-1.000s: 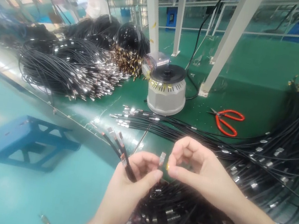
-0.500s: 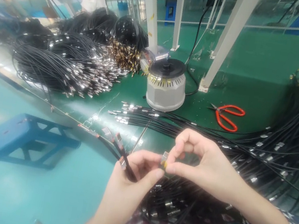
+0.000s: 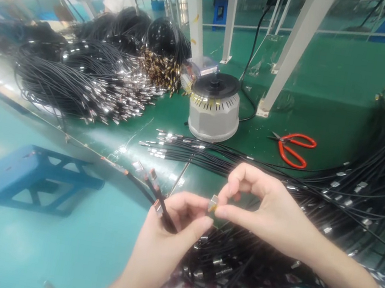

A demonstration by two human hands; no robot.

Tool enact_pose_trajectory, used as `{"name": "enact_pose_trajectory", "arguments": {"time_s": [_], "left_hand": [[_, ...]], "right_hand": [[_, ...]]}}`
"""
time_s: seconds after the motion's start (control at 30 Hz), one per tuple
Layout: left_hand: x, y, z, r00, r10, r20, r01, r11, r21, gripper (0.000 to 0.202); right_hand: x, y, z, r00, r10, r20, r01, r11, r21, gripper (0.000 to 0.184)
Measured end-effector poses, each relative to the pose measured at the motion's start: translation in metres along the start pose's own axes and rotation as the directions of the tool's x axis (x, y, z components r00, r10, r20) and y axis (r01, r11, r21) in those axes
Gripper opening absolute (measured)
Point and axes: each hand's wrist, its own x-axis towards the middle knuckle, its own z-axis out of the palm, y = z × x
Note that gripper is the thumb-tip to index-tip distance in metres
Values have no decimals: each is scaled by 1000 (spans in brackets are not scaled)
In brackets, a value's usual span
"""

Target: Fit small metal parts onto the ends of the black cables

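Several black cables (image 3: 163,211) with metal end connectors are bunched in my left hand (image 3: 170,239), sticking out up and to the left between thumb and fingers. At its fingertips is a small silvery connector (image 3: 213,202) with a yellow piece, seemingly tape, at its lower edge. My right hand (image 3: 259,205) pinches this connector's right side with thumb and index finger, the other fingers curled. Beneath both hands, a heap of black cables (image 3: 220,258) lies over a red-and-white checked cloth on my lap.
A round white tape dispenser (image 3: 212,120) with a black top stands behind my hands. Orange-handled cutters (image 3: 294,149) lie to its right. Cable bundles (image 3: 88,78) fill the table's left, more cables the right. White posts (image 3: 298,48) rise behind; a blue stool (image 3: 40,182) stands left.
My right hand has shifted very slightly, its thumb and index finger still at the connector. The left hand and its cables stay nearly in place.
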Motion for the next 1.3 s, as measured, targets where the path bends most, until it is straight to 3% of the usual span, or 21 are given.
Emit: {"name": "enact_pose_trajectory", "arguments": {"time_s": [0.27, 0.57, 0.97, 1.3], "left_hand": [[-2, -4, -1, 1000, -3, -8, 3, 1000, -2, 12], [0, -9, -2, 996, -83, -29, 79, 991, -108, 15], [7, -5, -5, 982, -138, 128, 171, 940, -297, 14], [5, -4, 0, 996, -85, -3, 83, 974, -211, 12]], "right_hand": [[-1, 4, -1, 999, -45, 12, 45, 997, -63, 23], [3, 9, 3, 1000, -17, 14, 17, 998, 58, 24], [6, 16, 3, 998, 69, 3, -69, 982, 178, 22], [1, 4, 9, 1000, -18, 10, 16, 994, 107, 23]]}}
